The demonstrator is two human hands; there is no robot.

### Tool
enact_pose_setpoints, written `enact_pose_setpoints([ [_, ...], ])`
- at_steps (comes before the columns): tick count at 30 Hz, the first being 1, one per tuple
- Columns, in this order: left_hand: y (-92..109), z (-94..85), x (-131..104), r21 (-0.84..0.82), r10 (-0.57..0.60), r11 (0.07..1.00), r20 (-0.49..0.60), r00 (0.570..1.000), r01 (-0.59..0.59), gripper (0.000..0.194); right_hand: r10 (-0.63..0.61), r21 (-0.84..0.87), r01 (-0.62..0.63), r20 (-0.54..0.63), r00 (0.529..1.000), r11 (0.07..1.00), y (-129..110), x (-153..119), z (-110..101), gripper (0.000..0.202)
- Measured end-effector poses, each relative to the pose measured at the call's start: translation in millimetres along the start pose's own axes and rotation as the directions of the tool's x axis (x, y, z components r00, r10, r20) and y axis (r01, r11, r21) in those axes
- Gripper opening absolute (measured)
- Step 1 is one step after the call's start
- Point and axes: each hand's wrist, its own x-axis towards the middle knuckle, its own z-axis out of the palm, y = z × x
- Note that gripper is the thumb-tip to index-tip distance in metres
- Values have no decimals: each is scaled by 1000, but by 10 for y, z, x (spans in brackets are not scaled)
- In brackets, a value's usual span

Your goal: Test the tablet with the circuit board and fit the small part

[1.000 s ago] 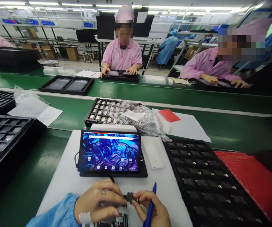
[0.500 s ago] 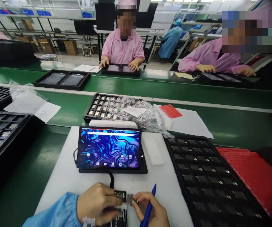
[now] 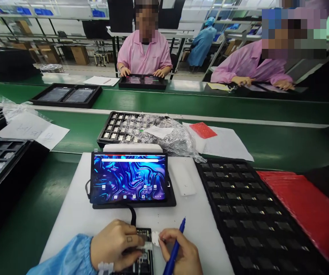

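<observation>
My left hand, in a blue sleeve, is curled over a dark circuit board, its fingers and thumb closed on the board's top. The fingertips partly hide a pale connector strip there. My right hand pinches a small flat whitish part between thumb and forefinger, at the board's right edge. A blue pen rests in the same hand, tip pointing up and away. Beyond the hands a lit tablet leans on a stand, and a black flat cable runs from it toward the board.
All this stands on a white foam board. At right lie a black tray of small parts and red bubble bags. Plastic wrap covers another parts tray behind. Black trays stand left. Co-workers in pink sit across the green bench.
The small part in my right hand has tilted, from a grey face to a whitish one. My left hand stays on the board. The whole view has shifted slightly.
</observation>
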Motion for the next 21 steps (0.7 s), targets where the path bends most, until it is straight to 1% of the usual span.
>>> enact_pose_setpoints([
  [2, -2, 1, 4, 8, -1, 1000, -5, 1000, 1, 37, -9, -13, 9, 0, 1000, 1000, -3, 6, 5, 16],
  [5, -7, 19, 1, 14, -16, 1000, 0, 1000, 16, 30, -10, -2, 10, 1, 1000, 1000, 4, 8, 15, 17],
  [8, -7, 38, -9, 2, -40, 999, 3, 999, 40, 21, 9, 14, -9, -6, 1000, 1000, 5, 4, 28, 15],
  [11, 0, 38, -17, -7, -61, 998, 11, 998, 61, 18, 33, 17, -33, -3, 999, 999, -7, 5, 39, 15],
  [15, -2, 20, -21, 10, -52, 999, 33, 998, 52, 22, 56, 38, -56, -2, 998, 998, -24, 24, 39, 16],
  [21, -10, 7, -39, 17, -33, 999, 22, 999, 33, 29, 62, 126, -63, 13, 998, 990, -22, 49, 32, 18],
])
